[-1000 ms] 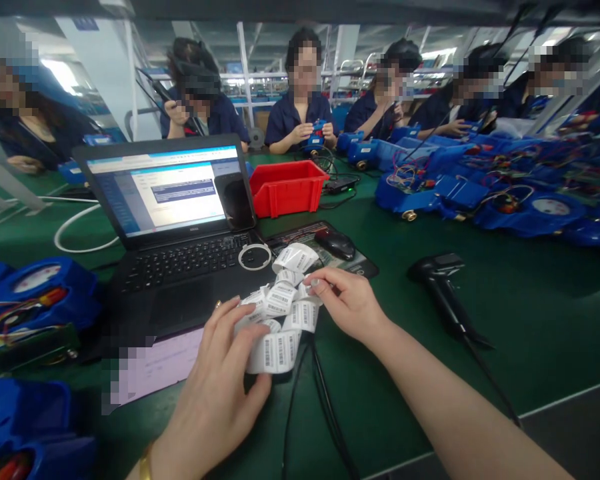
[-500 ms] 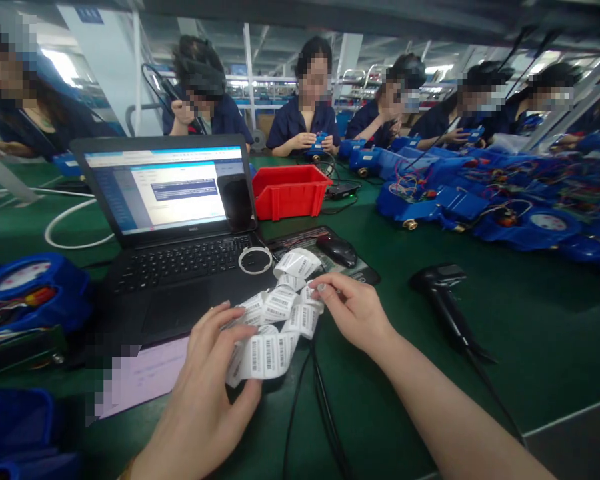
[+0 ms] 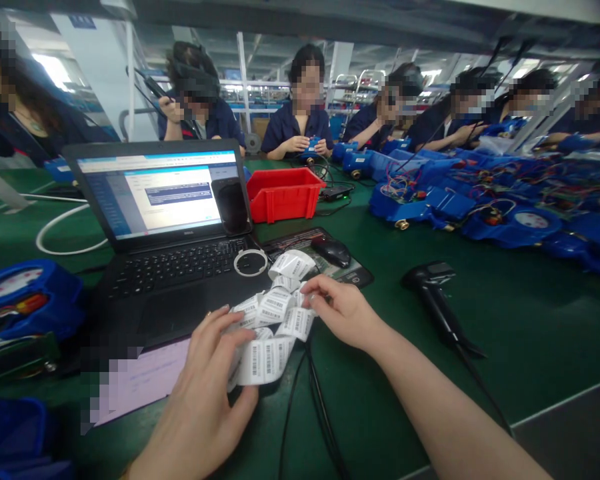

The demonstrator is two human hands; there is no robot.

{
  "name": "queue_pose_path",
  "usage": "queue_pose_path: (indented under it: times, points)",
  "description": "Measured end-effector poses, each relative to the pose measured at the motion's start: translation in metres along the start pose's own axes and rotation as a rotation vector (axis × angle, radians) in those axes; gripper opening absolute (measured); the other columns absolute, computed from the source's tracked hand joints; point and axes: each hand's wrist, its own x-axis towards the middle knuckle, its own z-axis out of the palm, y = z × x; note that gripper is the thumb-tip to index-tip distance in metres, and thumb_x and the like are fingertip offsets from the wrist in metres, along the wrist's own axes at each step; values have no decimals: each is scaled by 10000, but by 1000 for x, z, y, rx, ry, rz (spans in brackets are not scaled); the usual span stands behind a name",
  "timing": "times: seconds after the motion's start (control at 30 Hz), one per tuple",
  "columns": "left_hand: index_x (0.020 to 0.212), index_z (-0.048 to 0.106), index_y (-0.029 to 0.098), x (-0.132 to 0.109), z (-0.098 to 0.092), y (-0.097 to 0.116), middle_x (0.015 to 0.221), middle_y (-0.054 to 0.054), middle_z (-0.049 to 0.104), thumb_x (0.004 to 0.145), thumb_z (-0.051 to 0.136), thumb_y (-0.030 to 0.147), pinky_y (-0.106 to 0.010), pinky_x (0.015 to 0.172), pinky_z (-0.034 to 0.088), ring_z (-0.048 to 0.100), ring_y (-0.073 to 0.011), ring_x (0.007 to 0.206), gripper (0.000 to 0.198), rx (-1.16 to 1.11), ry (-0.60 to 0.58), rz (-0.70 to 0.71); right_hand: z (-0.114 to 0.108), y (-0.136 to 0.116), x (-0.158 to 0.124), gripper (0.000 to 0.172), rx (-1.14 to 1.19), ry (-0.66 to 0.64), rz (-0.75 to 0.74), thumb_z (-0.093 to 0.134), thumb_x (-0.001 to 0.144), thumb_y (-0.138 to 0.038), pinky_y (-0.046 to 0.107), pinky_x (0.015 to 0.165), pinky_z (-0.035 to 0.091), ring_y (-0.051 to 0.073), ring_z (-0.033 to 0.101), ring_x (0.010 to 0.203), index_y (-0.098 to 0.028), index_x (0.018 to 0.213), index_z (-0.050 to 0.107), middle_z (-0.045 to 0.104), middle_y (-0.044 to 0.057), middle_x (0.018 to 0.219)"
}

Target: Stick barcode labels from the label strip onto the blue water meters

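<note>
Barcode label strip [image 3: 273,327], white and curled, hangs between both hands just above the green worktop [image 3: 530,333], beside a laptop [image 3: 170,233]. Left hand [image 3: 205,393] pinches its lower end; right hand [image 3: 343,310] pinches the upper part.

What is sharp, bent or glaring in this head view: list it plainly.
Head view: the label strip between left hand and right hand is sharp, barcodes visible; the laptop screen glows bright with text unreadable; wide-lens bending curves the table edge; faces are pixelated; the paper is partly pixelated; background windows are blown out.
</note>
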Motion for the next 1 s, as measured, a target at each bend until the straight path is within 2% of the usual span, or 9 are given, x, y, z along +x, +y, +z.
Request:
queue_pose_path:
  times: [0.1, 0.17, 0.27, 0.37, 0.47, 0.53, 0.67, 0.8, 1.0]
  points:
    - [1195, 394, 238, -1, 0, 2, 1349, -104, 345, 783, 481, 180, -627, 1028, 334, 208, -306, 1337, 425, -3, -20, 4, -3, -3, -1, 197, 79, -157, -26, 519, 770, -61, 209, 634, 432, 125, 572, 707, -150, 933, 585, 613, 1, 790]
    - [1231, 368, 239, -2, -1, 5, 1375, -100, 327, 770, 495, 178, -628, 1049, 305, 195, -298, 1346, 481, -11, -48, 27, -4, -4, -1, 218, 198, -211, -2, 557, 746, -83, 184, 579, 407, 105, 542, 644, -145, 953, 582, 593, -10, 749]
    - [1253, 359, 236, -3, -3, 11, 1387, -93, 330, 735, 523, 180, -599, 1081, 275, 219, -289, 1339, 546, -46, -66, 116, -2, -6, 0, 208, 464, -149, 50, 616, 739, -164, 164, 532, 385, 88, 509, 589, -136, 942, 581, 568, -15, 699]
    - [1225, 401, 231, -1, -3, 16, 1346, -89, 379, 724, 510, 167, -507, 1086, 317, 308, -261, 1294, 517, -127, 5, 224, 2, -10, 0, 187, 715, -48, 80, 691, 735, -239, 151, 511, 393, 81, 495, 575, -132, 855, 594, 566, 0, 704]
    - [1190, 451, 245, 2, -3, 20, 1297, -83, 420, 725, 482, 129, -443, 1038, 378, 386, -244, 1237, 480, -180, 66, 289, 6, -14, -2, 212, 876, -77, 138, 738, 753, -305, 127, 445, 356, 59, 444, 509, -131, 819, 637, 567, 5, 678]
    - [1177, 473, 261, 3, -3, 22, 1287, -74, 424, 726, 476, 111, -435, 1016, 389, 400, -243, 1220, 475, -187, 83, 299, 6, -16, -4, 245, 950, -127, 163, 755, 756, -340, 125, 445, 369, 60, 453, 517, -138, 873, 682, 595, 27, 727]
    - [1189, 500, 287, 2, -5, 27, 1297, -48, 406, 739, 470, 102, -440, 1020, 355, 372, -243, 1227, 487, -188, 102, 284, 4, -19, -8, 313, 996, -234, 152, 741, 789, -321, 114, 434, 371, 39, 439, 519, -192, 1070, 691, 622, 68, 981]
    - [1214, 506, 314, -1, -6, 29, 1241, -42, 455, 752, 464, 93, -451, 989, 361, 361, -257, 1206, 514, -150, 132, 218, 2, -23, -10, 393, 964, -334, 83, 712, 825, -307, 115, 467, 411, 60, 488, 591, -219, 1198, 628, 602, 74, 1088]
    - [1339, 398, 275, -5, -8, 25, 1301, -50, 457, 785, 451, 105, -447, 995, 381, 368, -263, 1199, 582, -189, 110, 167, 3, -28, -13, 436, 960, -400, 21, 690, 858, -299, 188, 722, 489, 131, 574, 888, -219, 1266, 559, 592, 69, 1110]
